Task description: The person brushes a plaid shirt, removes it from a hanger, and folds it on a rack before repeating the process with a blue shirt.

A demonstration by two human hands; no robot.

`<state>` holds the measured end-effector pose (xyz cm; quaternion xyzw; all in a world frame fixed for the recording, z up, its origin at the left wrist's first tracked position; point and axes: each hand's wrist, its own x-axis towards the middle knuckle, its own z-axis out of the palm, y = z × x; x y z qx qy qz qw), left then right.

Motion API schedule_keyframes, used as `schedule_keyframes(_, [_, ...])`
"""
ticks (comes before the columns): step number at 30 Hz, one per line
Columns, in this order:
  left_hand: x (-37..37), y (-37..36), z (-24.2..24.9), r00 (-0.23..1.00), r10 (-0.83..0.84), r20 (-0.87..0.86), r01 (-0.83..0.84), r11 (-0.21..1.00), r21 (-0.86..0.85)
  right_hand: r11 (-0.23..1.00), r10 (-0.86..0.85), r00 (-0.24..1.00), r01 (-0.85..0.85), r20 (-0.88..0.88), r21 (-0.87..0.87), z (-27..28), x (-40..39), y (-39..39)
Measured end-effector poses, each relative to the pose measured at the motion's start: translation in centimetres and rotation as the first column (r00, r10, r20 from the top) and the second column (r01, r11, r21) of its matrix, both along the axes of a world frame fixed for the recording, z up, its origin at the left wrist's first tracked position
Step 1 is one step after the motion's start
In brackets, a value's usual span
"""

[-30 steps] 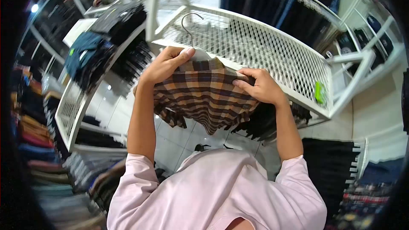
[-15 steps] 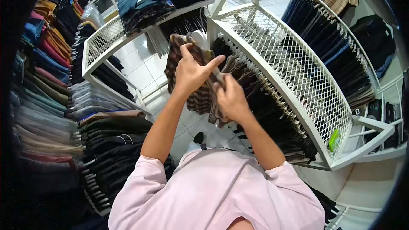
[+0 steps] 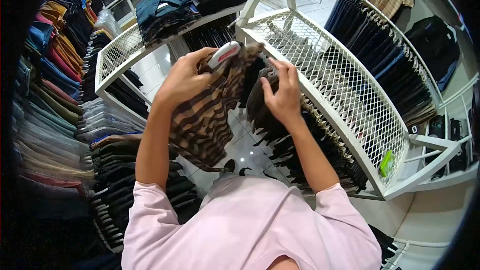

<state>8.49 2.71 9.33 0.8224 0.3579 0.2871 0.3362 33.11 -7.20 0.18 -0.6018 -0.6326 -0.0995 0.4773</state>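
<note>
My left hand [image 3: 184, 79] grips a brown-and-black checked shirt [image 3: 205, 125] at its shoulder, fingers closed by the collar. A white hanger [image 3: 225, 54] with a red mark sticks out at the neck of the shirt, its hook pointing up. The shirt hangs tilted, with its hem low in front of my body. To the right, my right hand [image 3: 284, 91] is apart from the shirt, with fingers spread. Its fingertips are close to dark hanging garments [image 3: 260, 107] at the near end of the white rack.
The white rack's mesh top [image 3: 340, 70] extends to the right, with a green tag [image 3: 386, 163] on it. Folded clothes [image 3: 165, 12] lie on a shelf ahead. Hanging trousers [image 3: 55, 135] line the left side; more dark trousers [image 3: 380, 52] hang at the far right.
My left hand has moved left and nearer with the shirt, turning it so the hanger shows. My right hand has let go of the shirt and shifted right, fingers apart.
</note>
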Motion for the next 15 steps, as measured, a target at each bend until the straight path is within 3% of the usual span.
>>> schedule_keyframes(3, [0.2,-0.5,1.6,0.994,-0.076,0.075,0.08,0.995,-0.062,0.999,-0.042,0.986,0.041,0.162,0.014,0.7,2.3,-0.1])
schedule_keyframes(6, [0.6,-1.1,3.9,0.978,-0.153,0.143,0.168,0.981,-0.1,1.0,-0.026,0.977,0.028,0.21,-0.009,1.2,3.6,-1.1])
schedule_keyframes(10, [1.6,0.0,4.8,0.932,-0.3,0.201,0.324,0.941,-0.1,0.992,0.107,0.991,-0.101,0.079,-0.08,0.8,5.6,-3.0])
schedule_keyframes(11, [2.2,0.3,4.8,0.923,-0.323,0.208,0.349,0.932,-0.1,0.998,0.058,0.988,-0.062,0.146,0.023,0.3,6.0,-3.2])
schedule_keyframes(15, [4.8,1.0,3.9,0.91,-0.345,0.229,0.373,0.923,-0.094,0.993,-0.119,0.98,0.113,0.16,0.043,0.5,7.2,-6.3])
